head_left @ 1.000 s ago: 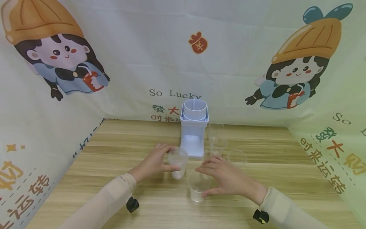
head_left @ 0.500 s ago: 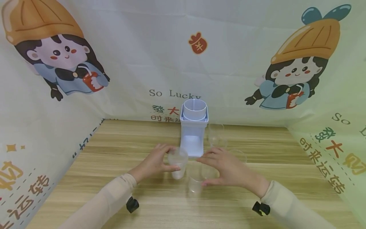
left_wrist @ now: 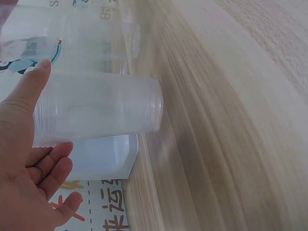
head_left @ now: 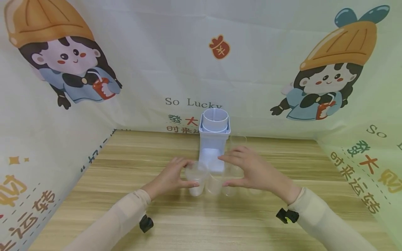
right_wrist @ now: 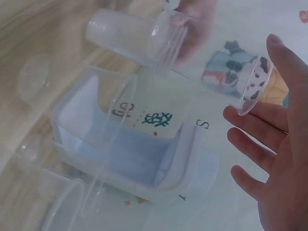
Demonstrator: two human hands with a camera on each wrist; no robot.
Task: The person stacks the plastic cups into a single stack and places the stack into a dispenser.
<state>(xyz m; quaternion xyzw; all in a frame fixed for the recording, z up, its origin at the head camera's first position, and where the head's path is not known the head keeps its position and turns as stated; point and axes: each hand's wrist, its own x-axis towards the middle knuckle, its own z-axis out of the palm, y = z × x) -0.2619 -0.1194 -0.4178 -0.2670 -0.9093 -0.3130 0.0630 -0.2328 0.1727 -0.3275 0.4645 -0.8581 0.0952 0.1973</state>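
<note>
My left hand (head_left: 168, 177) holds a stack of nested clear plastic cups (head_left: 196, 188) near its rims, thumb on one side and fingers on the other. In the left wrist view the ridged rims of the stack (left_wrist: 101, 103) lie beside the palm. My right hand (head_left: 259, 174) pinches a single clear plastic cup (head_left: 214, 186) by its rim, between thumb and index finger. That cup stands upright just right of the stack. In the right wrist view the held cup (right_wrist: 216, 67) overlaps the stack (right_wrist: 115, 36), while the other fingers spread away from it.
A pale blue plastic stand (head_left: 213, 139) with a round tube on top stands behind the cups, near the printed cloth backdrop (head_left: 150, 69). More clear cups stand around the right hand, one behind it (head_left: 238, 139) and others partly hidden. Wood-patterned table (head_left: 188, 226) lies beneath.
My right hand has moved away from me, up the view, taking the single cup from in front of the stack to beside it. The left hand and stack stay nearly still.
</note>
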